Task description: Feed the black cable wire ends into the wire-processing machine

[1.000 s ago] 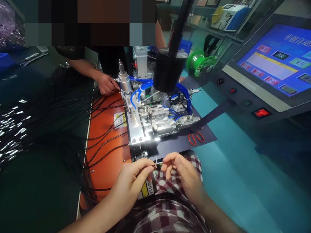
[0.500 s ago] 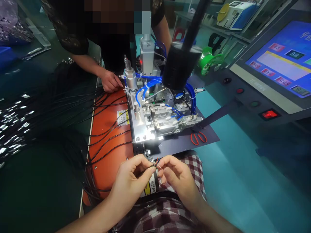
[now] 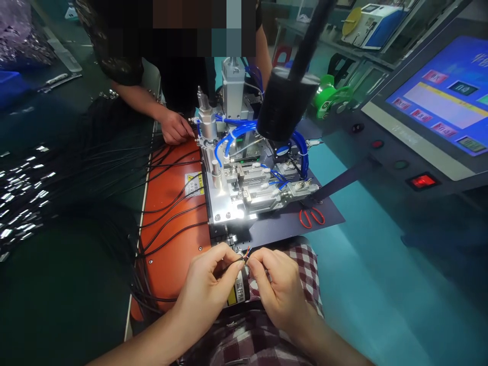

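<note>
Between thumb and index finger, my left hand [image 3: 211,277] pinches the end of a black cable [image 3: 239,260]. Thin coloured wires [image 3: 247,252], red and white among them, fan out of the cable's tip. My right hand [image 3: 276,279] is closed at the wires, its thumb and index finger pressed together on them right beside my left fingertips. Just beyond both hands stands the metal machine [image 3: 229,203] with blue air tubes. More black cables [image 3: 175,206] lie across the orange plate [image 3: 168,274] and run to the machine's edge.
Across the machine, a person's hand [image 3: 176,127] touches its left side. Red-handled scissors [image 3: 311,217] lie on the dark plate at right. A touch screen [image 3: 446,96] stands at the right, and a black cylinder [image 3: 285,104] hangs over the machine. Cable bundles [image 3: 95,137] cover the left table.
My right thumb and fingers have closed in on the wires, where they were more spread before. The wires now stand up together. My left hand has barely moved.
</note>
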Motion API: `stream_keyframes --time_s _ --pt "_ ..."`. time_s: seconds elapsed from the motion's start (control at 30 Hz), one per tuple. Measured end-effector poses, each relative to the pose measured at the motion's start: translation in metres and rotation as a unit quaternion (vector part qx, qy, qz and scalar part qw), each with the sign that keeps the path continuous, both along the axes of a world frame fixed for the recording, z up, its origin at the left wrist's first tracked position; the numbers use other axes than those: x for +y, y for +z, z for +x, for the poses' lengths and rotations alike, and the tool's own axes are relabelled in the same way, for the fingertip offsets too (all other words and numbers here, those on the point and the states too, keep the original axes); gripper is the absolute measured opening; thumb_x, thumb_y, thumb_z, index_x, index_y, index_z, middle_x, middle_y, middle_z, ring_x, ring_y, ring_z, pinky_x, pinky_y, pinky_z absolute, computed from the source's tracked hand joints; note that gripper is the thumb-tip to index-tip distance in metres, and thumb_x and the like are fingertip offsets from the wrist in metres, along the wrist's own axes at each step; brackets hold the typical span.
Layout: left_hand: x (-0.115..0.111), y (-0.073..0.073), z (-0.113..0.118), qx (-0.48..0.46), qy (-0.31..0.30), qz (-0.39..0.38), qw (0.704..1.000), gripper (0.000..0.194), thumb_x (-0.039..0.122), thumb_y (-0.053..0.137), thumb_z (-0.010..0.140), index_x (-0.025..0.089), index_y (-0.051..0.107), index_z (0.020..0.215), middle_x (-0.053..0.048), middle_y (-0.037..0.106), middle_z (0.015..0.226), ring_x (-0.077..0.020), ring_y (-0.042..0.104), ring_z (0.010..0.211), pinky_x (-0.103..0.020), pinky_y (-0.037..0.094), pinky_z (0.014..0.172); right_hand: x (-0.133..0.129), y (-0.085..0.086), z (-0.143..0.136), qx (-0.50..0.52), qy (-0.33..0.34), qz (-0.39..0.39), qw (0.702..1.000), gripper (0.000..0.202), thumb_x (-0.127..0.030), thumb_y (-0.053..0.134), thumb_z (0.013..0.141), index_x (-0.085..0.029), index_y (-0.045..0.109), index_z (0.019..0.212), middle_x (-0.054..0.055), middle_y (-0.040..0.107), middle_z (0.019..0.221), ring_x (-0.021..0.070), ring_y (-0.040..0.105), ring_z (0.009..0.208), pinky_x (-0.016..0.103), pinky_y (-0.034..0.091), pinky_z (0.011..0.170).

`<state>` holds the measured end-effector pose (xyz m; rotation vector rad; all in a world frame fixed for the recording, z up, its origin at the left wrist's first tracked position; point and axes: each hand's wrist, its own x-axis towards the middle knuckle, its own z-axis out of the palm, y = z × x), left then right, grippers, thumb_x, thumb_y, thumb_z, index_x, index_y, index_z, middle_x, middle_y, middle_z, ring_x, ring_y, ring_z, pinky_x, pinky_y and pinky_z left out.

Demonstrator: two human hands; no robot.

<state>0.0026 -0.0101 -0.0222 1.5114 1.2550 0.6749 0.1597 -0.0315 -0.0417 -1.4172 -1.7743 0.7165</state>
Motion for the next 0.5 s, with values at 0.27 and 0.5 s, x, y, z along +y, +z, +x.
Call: stream_keyframes --time_s 0.27,0.5 --pt "0.004 0.011 -0.001 -0.067 -0.003 -0.099 0.993 0.021 0.033 0.053 0.085 0.017 0.062 0.075 0.002 0.055 0.06 -0.0078 0.044 0.047 -0.018 0.034 0.043 0.025 0.005 0.017 0.366 0.048 -0.264 0.891 0.022 -0.035 0.052 0.088 -0.017 0.059 0.079 -0.002 0.055 0.062 0.0095 0.046 0.05 0.022 0.038 0.051" --pt "0.007 0.011 -0.003 -0.107 -0.007 -0.149 0.983 0.025 0.034 0.051 0.086 0.016 0.059 0.071 0.002 0.056 0.06 -0.005 0.042 0.04 -0.017 0.03 0.04 0.027 -0.005 0.009 0.493 0.089 -0.302 0.811 0.019 -0.036 0.064 0.081 -0.017 0.06 0.078 -0.003 0.054 0.062 0.0076 0.042 0.049 0.02 0.033 0.049"
